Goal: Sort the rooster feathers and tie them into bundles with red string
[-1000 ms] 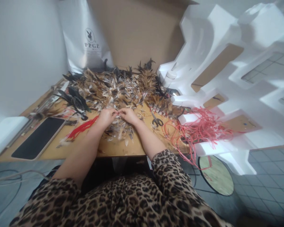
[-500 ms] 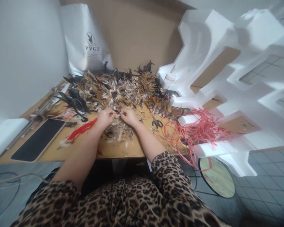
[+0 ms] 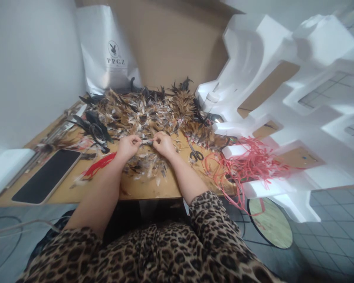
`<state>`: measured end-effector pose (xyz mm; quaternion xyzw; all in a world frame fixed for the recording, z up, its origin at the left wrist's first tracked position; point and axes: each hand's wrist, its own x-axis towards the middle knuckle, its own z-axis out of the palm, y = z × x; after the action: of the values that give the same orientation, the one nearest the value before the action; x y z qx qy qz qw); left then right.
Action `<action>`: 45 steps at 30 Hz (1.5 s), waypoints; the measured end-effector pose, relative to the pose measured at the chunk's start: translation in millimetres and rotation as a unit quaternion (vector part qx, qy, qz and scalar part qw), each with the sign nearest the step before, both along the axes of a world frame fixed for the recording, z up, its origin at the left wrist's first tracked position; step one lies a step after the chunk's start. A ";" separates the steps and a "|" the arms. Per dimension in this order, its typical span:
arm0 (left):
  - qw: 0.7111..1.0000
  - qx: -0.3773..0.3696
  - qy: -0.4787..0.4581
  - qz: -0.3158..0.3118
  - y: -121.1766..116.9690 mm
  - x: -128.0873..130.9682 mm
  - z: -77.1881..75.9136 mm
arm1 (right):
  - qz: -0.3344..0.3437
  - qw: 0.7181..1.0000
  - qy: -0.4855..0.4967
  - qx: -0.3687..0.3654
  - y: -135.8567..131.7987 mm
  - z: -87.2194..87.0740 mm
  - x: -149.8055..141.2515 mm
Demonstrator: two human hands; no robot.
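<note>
My left hand (image 3: 129, 146) is closed in a pinch over the middle of the table, and my right hand (image 3: 163, 144) pinches opposite it. A thin reddish string (image 3: 149, 140) runs between the fingertips, crossing a small pale bundle of feathers; the blur hides its exact path. Below my hands spreads a fan of brown and white feathers (image 3: 149, 165). A large heap of brown feathers (image 3: 135, 110) lies just beyond them. Beside my left wrist rest red strings (image 3: 100, 164), and scissors (image 3: 196, 155) lie to the right of my right hand.
Dark feathers (image 3: 94, 129) and a phone (image 3: 47, 176) lie on the left, near a white box (image 3: 7, 171). Tangled pink-red strings (image 3: 250, 161) hang over white foam packing (image 3: 306, 129) on the right. A silver bag (image 3: 106, 47) stands behind. A round stool (image 3: 271, 222) is below.
My hands have drawn slightly apart, the right one moving right and the left one a little left, with the string between them. The surrounding things stay in place.
</note>
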<state>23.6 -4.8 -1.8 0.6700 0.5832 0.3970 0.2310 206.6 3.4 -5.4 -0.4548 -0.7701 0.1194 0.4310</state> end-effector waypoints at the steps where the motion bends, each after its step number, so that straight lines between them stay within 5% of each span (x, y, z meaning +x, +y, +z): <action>1: 1.000 -0.007 -0.024 0.004 0.4 0.7 -0.2 | 0.001 1.000 0.005 0.001 0.1 0.3 0.6; 7: 0.940 -0.152 -0.298 -0.063 -0.2 7.4 5.7 | 0.015 0.999 0.032 0.021 -1.3 2.7 3.3; 15: 0.916 -0.210 -0.336 -0.056 -5.3 16.1 9.2 | 0.073 0.995 0.049 0.050 -10.9 9.0 -5.9; 20: 0.842 -0.211 -0.495 -0.030 3.4 9.0 3.8 | -0.018 0.982 0.180 0.050 -17.7 23.2 -4.3; 24: 0.765 -0.231 -0.601 -0.034 7.0 5.1 6.7 | -0.015 0.964 0.261 -0.051 -16.1 21.3 -10.0; 27: 0.742 -0.252 -0.620 -0.049 5.3 7.8 8.7 | 0.027 0.936 0.311 -0.160 -15.2 16.7 -20.4; 32: 0.769 -0.252 -0.580 -0.097 -0.3 16.1 7.8 | 0.041 0.903 0.359 -0.233 -17.1 16.7 -29.4; 40: 0.871 -0.197 -0.444 -0.066 -4.5 21.7 3.8 | 0.015 0.900 0.373 -0.226 -12.5 13.1 -22.7; 45: 0.908 -0.164 -0.379 -0.066 -5.0 22.3 4.7 | 0.016 0.899 0.360 -0.250 -16.2 19.2 -21.3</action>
<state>45.9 -9.7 2.8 0.4587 0.4633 0.5038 0.5667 185.3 -12.9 13.8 -0.4611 -0.5143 0.4705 0.5491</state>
